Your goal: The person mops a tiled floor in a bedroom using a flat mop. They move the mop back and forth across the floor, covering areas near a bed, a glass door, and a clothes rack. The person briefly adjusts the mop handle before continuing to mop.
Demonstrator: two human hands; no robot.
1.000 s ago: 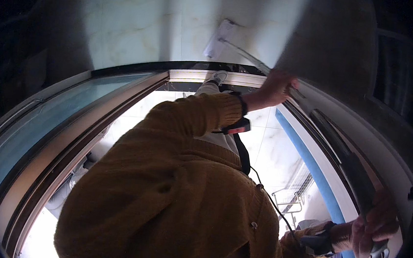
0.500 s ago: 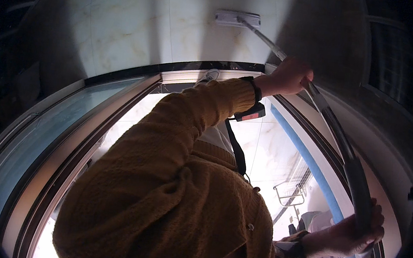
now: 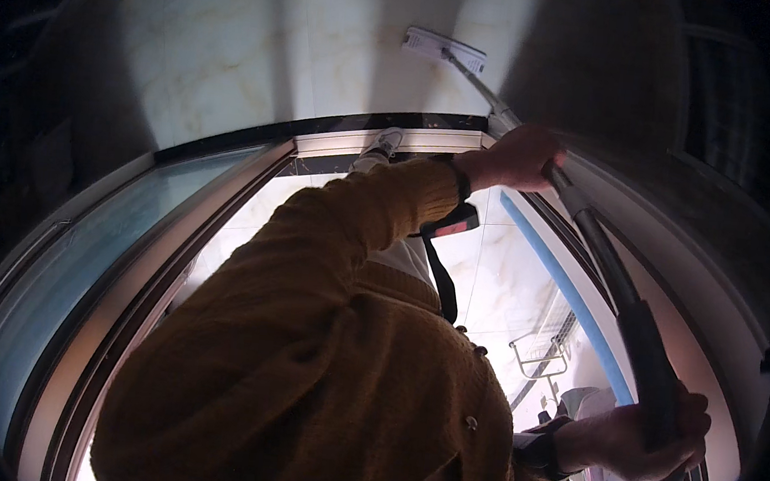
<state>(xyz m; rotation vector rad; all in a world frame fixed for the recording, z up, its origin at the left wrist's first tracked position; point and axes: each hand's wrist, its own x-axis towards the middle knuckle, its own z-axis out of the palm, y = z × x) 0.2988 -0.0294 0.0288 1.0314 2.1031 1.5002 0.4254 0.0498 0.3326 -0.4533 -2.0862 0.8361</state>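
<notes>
A flat mop with a pale rectangular head lies on the marble-look floor ahead. Its grey pole runs back toward me on the right. My left hand, reaching across my body, is closed around the pole's middle part. Lower right, my right hand wraps round the thick dark grip near the pole's top end. Most of its fingers are behind the grip. Both arms wear a mustard knitted sleeve, with a dark band at each wrist.
A light door sill with a dark stone strip crosses ahead, and my shoe is at it. Left stands a glass sliding door panel. A door frame runs close along the pole on the right. A wire rack is at lower right.
The mop head has turned, its right end now nearer to me. My left hand has moved slightly left and nearer, and the pole has shifted left with it. My right hand has barely moved.
</notes>
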